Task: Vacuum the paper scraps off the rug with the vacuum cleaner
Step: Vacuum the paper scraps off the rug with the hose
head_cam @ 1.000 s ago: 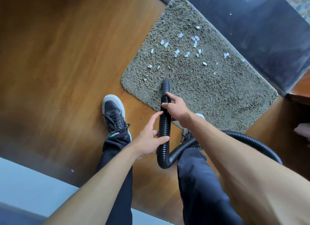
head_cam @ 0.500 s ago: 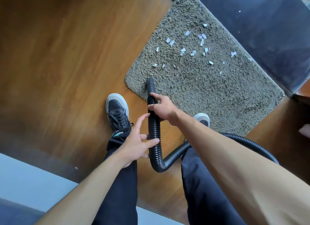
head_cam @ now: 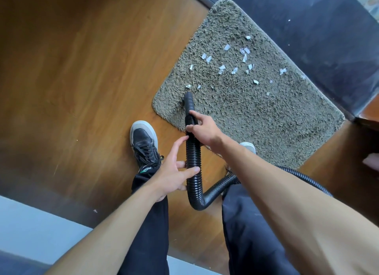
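The vacuum hose point(head_cam: 193, 162) is being gripped by the right hand point(head_cam: 205, 131), with the fingers wrapped round the ribbed part just behind the smooth nozzle point(head_cam: 188, 100). The left hand point(head_cam: 174, 176) is being held wide lower on the same hose: the thumb is being laid across its front and the stretched index finger is touching its left side. It cannot be told if the other fingers are passing behind.

The long axis of the held part is running almost straight away from the person. The nozzle is being pointed forward and a little to the left, with its mouth down on the near left corner of the shaggy rug point(head_cam: 266, 114). Below the left hand the hose is being bent in a tight U and is being led off to the right, under the right arm.

The paper scraps point(head_cam: 226, 47) are lying scattered further up the rug, beyond the nozzle and apart from it. The rug is lying on a wooden floor point(head_cam: 82, 79), against a dark strip point(head_cam: 307, 38). A black shoe point(head_cam: 144, 139) is being kept on the floor just left of the hose.
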A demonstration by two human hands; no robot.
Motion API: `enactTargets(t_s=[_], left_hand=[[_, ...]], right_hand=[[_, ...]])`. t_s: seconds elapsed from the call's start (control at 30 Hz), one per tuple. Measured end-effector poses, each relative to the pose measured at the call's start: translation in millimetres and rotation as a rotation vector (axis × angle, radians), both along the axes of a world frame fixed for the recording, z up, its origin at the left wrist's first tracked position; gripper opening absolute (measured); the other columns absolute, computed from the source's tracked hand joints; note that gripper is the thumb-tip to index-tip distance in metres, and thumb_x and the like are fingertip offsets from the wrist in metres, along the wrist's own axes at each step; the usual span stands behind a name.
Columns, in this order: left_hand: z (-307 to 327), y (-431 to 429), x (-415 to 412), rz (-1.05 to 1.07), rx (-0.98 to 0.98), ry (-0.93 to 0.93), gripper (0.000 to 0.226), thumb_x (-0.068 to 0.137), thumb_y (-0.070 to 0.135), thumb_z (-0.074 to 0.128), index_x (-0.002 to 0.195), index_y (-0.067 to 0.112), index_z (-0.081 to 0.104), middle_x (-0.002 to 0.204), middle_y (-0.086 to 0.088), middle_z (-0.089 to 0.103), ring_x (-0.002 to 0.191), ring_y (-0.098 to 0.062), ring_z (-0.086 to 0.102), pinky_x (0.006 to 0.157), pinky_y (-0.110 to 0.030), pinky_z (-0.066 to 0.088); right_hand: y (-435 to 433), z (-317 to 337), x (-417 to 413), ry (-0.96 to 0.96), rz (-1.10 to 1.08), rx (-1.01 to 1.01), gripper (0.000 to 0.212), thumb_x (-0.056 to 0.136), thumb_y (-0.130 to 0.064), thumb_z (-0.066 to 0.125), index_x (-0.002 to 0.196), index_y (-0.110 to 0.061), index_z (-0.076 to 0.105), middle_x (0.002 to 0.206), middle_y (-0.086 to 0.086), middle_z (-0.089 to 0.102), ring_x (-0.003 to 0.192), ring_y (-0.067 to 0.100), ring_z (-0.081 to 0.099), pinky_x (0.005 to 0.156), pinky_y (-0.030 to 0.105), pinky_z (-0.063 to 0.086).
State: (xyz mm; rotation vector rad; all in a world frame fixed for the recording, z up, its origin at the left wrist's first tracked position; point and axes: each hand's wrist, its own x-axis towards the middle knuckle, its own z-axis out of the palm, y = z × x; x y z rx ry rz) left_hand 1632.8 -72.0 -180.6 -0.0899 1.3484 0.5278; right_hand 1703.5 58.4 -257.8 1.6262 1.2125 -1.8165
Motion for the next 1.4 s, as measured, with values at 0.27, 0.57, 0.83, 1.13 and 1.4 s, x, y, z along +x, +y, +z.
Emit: enactTargets(t_s=[0.27,0.57,0.83,1.13,1.4], left_hand=[[-3.9,9.5,-13.9,-0.027,0.035,0.002,0.079,0.092,0.01,0.069,0.133,0.065,0.031,0.104,-0.008,0.074,0.094,-0.024,0.072,0.079,-0.055,0.06],[-7.3,25.4,-9.9,-0.067,0.038,-0.022,0.079,0.092,0.01,0.068,0.135,0.064,0.03,0.107,-0.008,0.074,0.101,-0.027,0.071,0.079,-0.055,0.059],[-7.5,44.1,0.6,-0.129,0.031,-0.079,0.081,0.094,0.009,0.066,0.141,0.06,0.025,0.106,-0.005,0.075,0.102,-0.024,0.071,0.077,-0.053,0.06],[-7.7,28.9,-14.9,-0.092,0.01,-0.048,0.08,0.094,0.01,0.065,0.139,0.062,0.026,0.108,-0.007,0.075,0.105,-0.027,0.07,0.083,-0.059,0.057],[0.7,-0.3,-19.7,0.029,-0.038,-0.061,0.08,0.094,0.01,0.066,0.136,0.067,0.028,0.107,-0.006,0.075,0.106,-0.026,0.07,0.089,-0.061,0.054]], right_hand=[[12.1,0.4,-7.9,0.007,-0.043,-0.021,0.063,0.088,-0.008,0.057,0.146,-0.026,0.042,0.113,0.009,0.063,0.09,0.025,0.064,0.073,0.043,0.059],[25.2,1.8,3.3,0.002,-0.083,0.039,0.051,0.088,-0.006,0.056,0.136,-0.019,0.051,0.105,0.01,0.064,0.09,0.027,0.063,0.085,0.053,0.056],[36.8,7.7,20.2,-0.048,-0.146,0.028,0.052,0.092,-0.003,0.051,0.141,-0.021,0.046,0.106,0.012,0.062,0.085,0.022,0.059,0.068,0.035,0.053],[23.1,3.2,-2.6,-0.058,-0.048,0.069,0.053,0.086,-0.009,0.056,0.137,-0.021,0.05,0.105,0.009,0.064,0.095,0.03,0.065,0.084,0.053,0.056],[-0.3,4.9,-23.2,-0.053,0.129,0.051,0.072,0.077,-0.02,0.055,0.147,-0.027,0.041,0.125,0.01,0.06,0.104,0.028,0.063,0.087,0.047,0.057]])
